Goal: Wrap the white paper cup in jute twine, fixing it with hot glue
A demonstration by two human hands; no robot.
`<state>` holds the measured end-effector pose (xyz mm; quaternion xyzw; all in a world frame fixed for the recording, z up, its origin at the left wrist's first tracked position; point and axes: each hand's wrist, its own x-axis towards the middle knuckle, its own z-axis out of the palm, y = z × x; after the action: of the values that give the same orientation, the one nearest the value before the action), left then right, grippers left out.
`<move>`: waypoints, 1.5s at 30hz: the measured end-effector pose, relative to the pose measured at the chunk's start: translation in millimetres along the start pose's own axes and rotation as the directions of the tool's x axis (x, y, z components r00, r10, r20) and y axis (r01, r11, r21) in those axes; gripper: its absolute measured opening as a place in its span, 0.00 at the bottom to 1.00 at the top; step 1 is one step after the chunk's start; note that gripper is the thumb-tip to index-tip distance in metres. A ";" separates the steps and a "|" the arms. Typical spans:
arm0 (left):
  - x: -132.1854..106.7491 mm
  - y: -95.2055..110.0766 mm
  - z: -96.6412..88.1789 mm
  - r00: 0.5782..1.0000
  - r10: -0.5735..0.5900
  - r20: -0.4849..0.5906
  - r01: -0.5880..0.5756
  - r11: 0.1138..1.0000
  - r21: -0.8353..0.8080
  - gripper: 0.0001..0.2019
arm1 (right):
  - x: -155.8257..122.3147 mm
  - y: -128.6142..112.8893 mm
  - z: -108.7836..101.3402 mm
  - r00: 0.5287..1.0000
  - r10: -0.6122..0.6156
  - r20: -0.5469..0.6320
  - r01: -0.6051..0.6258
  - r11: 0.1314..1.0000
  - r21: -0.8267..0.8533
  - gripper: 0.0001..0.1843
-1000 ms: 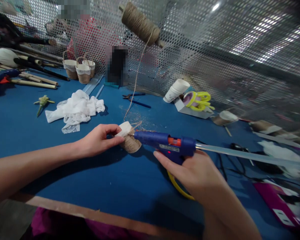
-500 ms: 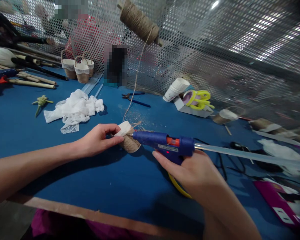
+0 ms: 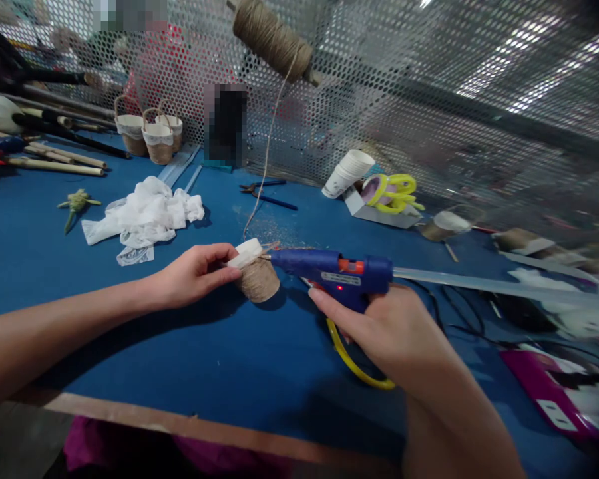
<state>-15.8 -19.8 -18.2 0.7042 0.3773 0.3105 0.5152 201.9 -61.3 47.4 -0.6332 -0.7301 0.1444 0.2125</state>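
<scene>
My left hand (image 3: 204,274) pinches a small paper cup (image 3: 259,281) by its rim, the cup tipped on its side with brown twine wound round its lower part. A white band at its rim stays bare. My right hand (image 3: 394,332) is closed round a blue hot glue gun (image 3: 314,266), its red light lit and a long clear glue stick (image 3: 459,283) out of its back. The nozzle meets the cup at the edge of the twine. Under the right hand hangs a yellow loop (image 3: 354,369), like a scissors handle; whether the hand holds it I cannot tell.
A twine spool (image 3: 272,40) hangs on the mesh, its strand reaching down near the cup. White lace (image 3: 147,209), pliers (image 3: 267,195), finished little baskets (image 3: 158,141) and stacked paper cups (image 3: 348,173) lie beyond. Dark cables (image 3: 472,326) and a magenta power strip (image 3: 539,392) are at right.
The cup has turned slightly in my left hand, and the glue gun's nozzle has shifted a little up along the twine's edge. More of the yellow loop shows below my right hand.
</scene>
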 end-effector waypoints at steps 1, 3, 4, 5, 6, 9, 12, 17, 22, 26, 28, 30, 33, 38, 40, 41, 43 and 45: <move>0.0 0.0 -0.1 1.000 -0.004 0.002 0.004 1.000 0.001 0.08 | 0.6 0.0 0.1 1.000 0.016 0.019 -0.015 1.000 -0.025 0.12; -0.1 0.0 -0.2 1.000 -0.013 0.007 0.013 1.000 0.005 0.09 | 1.6 1.2 0.9 0.998 0.034 0.051 -0.030 0.996 -0.083 0.13; -0.1 -0.1 -0.3 1.000 -0.018 0.008 0.018 1.000 0.006 0.09 | 1.9 2.2 1.4 0.998 0.034 0.043 -0.030 0.995 -0.096 0.14; -0.2 -0.2 -0.4 1.000 -0.021 0.010 0.021 1.000 0.006 0.09 | 2.0 3.1 2.0 0.999 0.027 0.031 -0.024 0.994 -0.106 0.14; -0.2 -0.4 -0.5 1.000 -0.021 0.010 0.021 1.000 0.006 0.09 | 2.0 4.0 2.5 1.000 0.017 0.020 -0.014 0.994 -0.112 0.14; -0.2 -1.2 -0.8 1.000 -0.006 0.010 0.006 1.000 0.016 0.08 | 1.3 4.9 3.7 1.000 0.004 0.008 -0.004 0.994 -0.109 0.14; -0.2 -1.7 -1.5 1.000 0.013 0.010 -0.013 1.000 0.019 0.08 | 1.6 3.2 3.5 0.999 0.022 0.025 -0.020 0.995 -0.097 0.14; -0.4 -1.2 -2.4 0.999 0.009 0.031 -0.008 1.000 -0.022 0.08 | 3.0 1.6 1.8 0.998 0.042 0.048 -0.036 0.994 -0.107 0.15; -0.7 -1.3 -1.7 0.997 -0.010 0.072 0.015 0.997 -0.070 0.08 | -0.7 4.1 1.8 0.997 0.023 0.072 -0.018 0.998 -0.062 0.14; -0.5 -2.8 -1.2 0.998 -0.014 0.068 0.018 0.998 -0.057 0.08 | -1.8 5.6 2.0 0.996 0.004 0.086 0.001 0.998 -0.058 0.15; 0.0 -3.9 -1.5 0.998 -0.012 0.063 0.015 0.999 -0.049 0.08 | -1.0 5.7 2.3 0.997 0.015 0.081 -0.010 0.998 -0.063 0.15; 0.4 -4.8 -1.9 0.998 -0.009 0.063 0.012 0.999 -0.046 0.08 | -0.2 5.5 3.2 0.997 0.026 0.071 -0.021 0.997 -0.068 0.15; 1.0 -5.1 -1.9 0.998 -0.004 0.066 0.007 0.999 -0.050 0.08 | -0.3 4.9 5.5 0.998 0.029 0.061 -0.026 0.998 -0.055 0.15; 1.2 -4.2 -1.2 0.998 0.002 0.066 0.001 0.999 -0.044 0.08 | -0.8 4.0 7.0 0.997 0.033 0.068 -0.031 0.999 -0.027 0.16; 1.1 -4.6 -1.4 0.998 0.007 0.065 -0.006 1.000 -0.028 0.08 | -0.8 4.1 5.9 0.996 0.057 0.073 -0.053 0.997 -0.052 0.16; 1.1 -4.8 -1.7 0.998 0.012 0.068 -0.010 1.000 -0.020 0.08 | -0.8 4.1 5.1 0.995 0.066 0.073 -0.061 0.996 -0.060 0.16; 1.1 -5.3 -2.5 0.997 0.019 0.077 -0.019 1.000 -0.008 0.08 | -0.8 4.1 3.5 0.995 0.068 0.067 -0.064 0.996 -0.068 0.16; 1.1 -5.5 -3.6 0.996 0.025 0.088 -0.026 1.000 0.010 0.08 | -0.1 4.2 2.0 0.995 0.067 0.069 -0.062 0.995 -0.073 0.15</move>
<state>-19.4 -16.1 -22.4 0.7249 0.3470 0.2838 0.5230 204.5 -60.6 43.6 -0.6580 -0.7210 0.1479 0.1591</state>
